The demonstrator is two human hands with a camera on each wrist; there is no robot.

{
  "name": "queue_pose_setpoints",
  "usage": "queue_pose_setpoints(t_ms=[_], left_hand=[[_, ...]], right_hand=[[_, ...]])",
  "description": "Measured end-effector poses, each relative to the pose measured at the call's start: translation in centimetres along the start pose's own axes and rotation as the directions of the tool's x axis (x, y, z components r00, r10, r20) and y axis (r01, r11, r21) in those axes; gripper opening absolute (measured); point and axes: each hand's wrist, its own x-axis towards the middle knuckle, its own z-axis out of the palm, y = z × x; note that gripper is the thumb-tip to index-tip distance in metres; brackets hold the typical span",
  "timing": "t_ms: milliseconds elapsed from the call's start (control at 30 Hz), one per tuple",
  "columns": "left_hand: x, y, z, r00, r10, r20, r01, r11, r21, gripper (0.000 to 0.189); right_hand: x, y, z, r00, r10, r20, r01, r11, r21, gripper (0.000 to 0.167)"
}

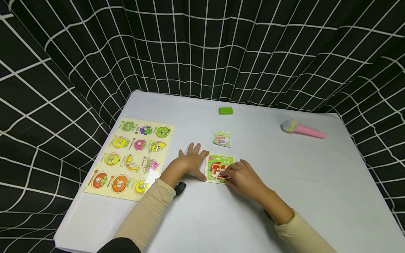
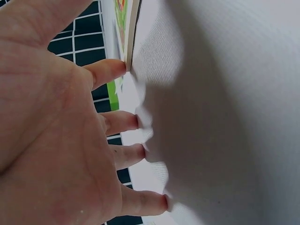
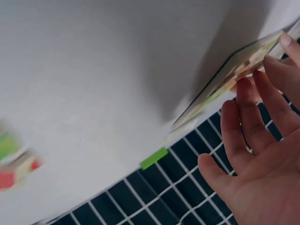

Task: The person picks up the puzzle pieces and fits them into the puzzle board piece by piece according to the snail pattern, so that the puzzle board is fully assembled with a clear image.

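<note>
A small square puzzle board (image 1: 223,160) with a green and red picture lies in front of me on the white table. My left hand (image 1: 191,163) is beside its left edge with the fingers spread. In the left wrist view one fingertip (image 2: 117,68) meets the board's edge (image 2: 132,33), while the other fingertips rest on the cloth. My right hand (image 1: 245,178) is over the board's lower right part. Its thumb and fingers pinch a small puzzle piece (image 1: 223,175), largely covered by the fingertips. The right wrist view shows these fingers (image 3: 251,110) bent against the board's picture side (image 3: 225,86).
A small picture card (image 1: 222,138) lies behind the board, and a green block (image 1: 226,111) farther back. On the left is a large wooden fruit puzzle (image 1: 133,158) with knobs. A pink toy microphone (image 1: 303,129) lies at the back right. Black grid curtains (image 1: 202,49) surround the table.
</note>
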Motion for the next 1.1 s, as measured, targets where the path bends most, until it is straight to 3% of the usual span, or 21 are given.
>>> queue_pose_setpoints(t_ms=[533,833,1100], left_hand=[[0.1,0.4,-0.7,1.000,0.005,-0.010,-0.004,1.000,0.031,0.103],[-0.1,0.3,-0.3,1.000,-0.005,-0.002,0.006,1.000,0.029,0.103],[0.0,0.2,0.1,1.000,-0.004,0.003,0.004,1.000,0.016,0.105]], right_hand=[[1.1,-0.8,0.8,0.997,-0.036,-0.074,0.029,0.995,-0.097,0.019],[0.4,-0.8,0.7,0.999,-0.028,-0.034,0.028,1.000,-0.007,0.022],[-2.6,1.5,-0.8,0.998,-0.044,0.051,0.034,0.982,0.183,0.027]])
